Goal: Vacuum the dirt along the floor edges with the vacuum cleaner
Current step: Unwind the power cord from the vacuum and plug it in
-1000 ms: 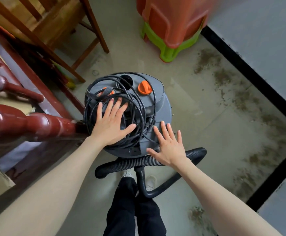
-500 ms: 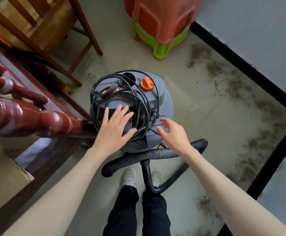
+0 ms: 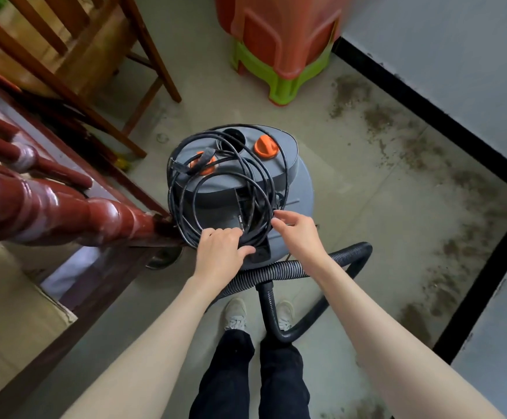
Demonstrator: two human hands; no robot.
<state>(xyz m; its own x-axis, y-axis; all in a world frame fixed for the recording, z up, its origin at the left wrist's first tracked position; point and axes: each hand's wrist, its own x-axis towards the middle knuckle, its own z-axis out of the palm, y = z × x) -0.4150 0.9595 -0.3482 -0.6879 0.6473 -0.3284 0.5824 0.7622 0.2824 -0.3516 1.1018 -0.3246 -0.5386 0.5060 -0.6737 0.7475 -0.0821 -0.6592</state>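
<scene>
A grey canister vacuum cleaner with orange knobs stands on the floor in front of me. A black power cord lies coiled on its lid. My left hand grips the near part of the coil, fingers curled over the strands. My right hand pinches a strand at the coil's right side with thumb and fingertips. The ribbed black hose loops on the floor between the vacuum and my feet. Brown dirt is spread along the black floor edge to the right.
Stacked orange and green plastic stools stand beyond the vacuum. A wooden chair is at the upper left. A red turned stair railing runs close against the vacuum's left side. My shoes are just behind the hose.
Both hands have come off the lid, where they lay flat, and moved to the near side of the coil. The left hand now grips the cord and the right pinches a strand.
</scene>
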